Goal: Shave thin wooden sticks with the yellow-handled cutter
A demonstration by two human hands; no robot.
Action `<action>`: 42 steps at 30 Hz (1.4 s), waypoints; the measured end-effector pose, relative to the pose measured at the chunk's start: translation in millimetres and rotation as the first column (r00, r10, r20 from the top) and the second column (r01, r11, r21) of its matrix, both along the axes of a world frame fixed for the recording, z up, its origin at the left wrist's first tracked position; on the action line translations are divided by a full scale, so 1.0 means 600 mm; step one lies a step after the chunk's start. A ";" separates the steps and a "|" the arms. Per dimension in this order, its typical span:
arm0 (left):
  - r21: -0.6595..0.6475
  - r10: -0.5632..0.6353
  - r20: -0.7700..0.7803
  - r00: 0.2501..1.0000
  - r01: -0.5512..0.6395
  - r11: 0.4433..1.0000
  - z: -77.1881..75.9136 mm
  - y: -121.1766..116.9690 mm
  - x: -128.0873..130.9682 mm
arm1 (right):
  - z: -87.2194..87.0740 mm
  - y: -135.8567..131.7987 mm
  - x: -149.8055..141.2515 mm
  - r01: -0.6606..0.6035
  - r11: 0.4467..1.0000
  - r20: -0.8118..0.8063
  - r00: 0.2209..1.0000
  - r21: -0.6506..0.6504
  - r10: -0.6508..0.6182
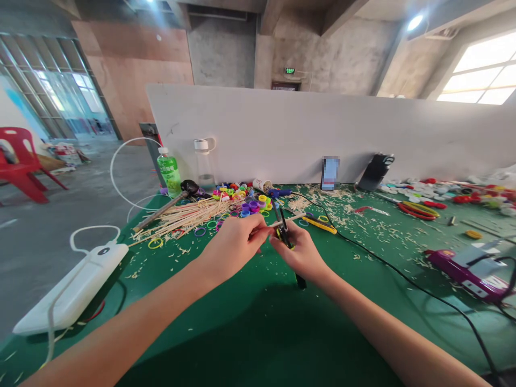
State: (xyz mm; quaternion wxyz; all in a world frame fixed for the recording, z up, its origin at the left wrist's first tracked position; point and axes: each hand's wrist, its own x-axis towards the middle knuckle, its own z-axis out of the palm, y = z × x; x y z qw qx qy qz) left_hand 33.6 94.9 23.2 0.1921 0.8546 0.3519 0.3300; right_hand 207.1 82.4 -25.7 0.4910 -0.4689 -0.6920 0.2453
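Observation:
My left hand [242, 239] pinches a thin pale wooden stick [297, 216] in front of me. The stick's free end points to the right, past my other hand. My right hand [301, 251] is wrapped round a black cutting tool with yellow-green accents [283, 234]. Its dark narrow blade part sticks up against the stick, and the lower end of its handle shows beneath my palm. My fingers hide much of the tool, so its exact kind is unclear. Beyond my hands lie a pile of wooden sticks [189, 215] and colourful plastic rings [253, 207].
Wood shavings litter the green table [242, 333]. A yellow utility knife [320, 224], glue gun [279, 193], black cable, scissors [417, 209] and purple power strip [470, 275] lie rightward. At left are a white power strip [76, 290] and green bottle [169, 173]. Two phones lean on the white partition [262, 134].

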 end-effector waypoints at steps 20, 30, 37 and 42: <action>-0.194 0.093 0.357 0.929 -0.024 0.981 0.023 0.044 -0.026 | -0.003 0.014 0.011 0.056 0.998 -0.015 0.998 -0.018 -0.056; -0.053 0.300 -0.049 0.953 -0.303 0.952 0.057 0.097 -0.104 | 0.037 0.086 0.168 0.610 0.755 0.664 0.464 0.241 -0.586; 0.077 0.107 -0.397 0.912 -0.083 0.994 0.026 0.107 -0.087 | 0.014 0.140 0.324 0.713 0.698 0.896 0.268 0.063 -0.354; 0.024 0.044 -0.426 0.904 -0.037 0.999 -0.005 0.107 -0.080 | -0.028 0.147 0.364 0.713 0.700 0.902 0.278 0.036 -0.331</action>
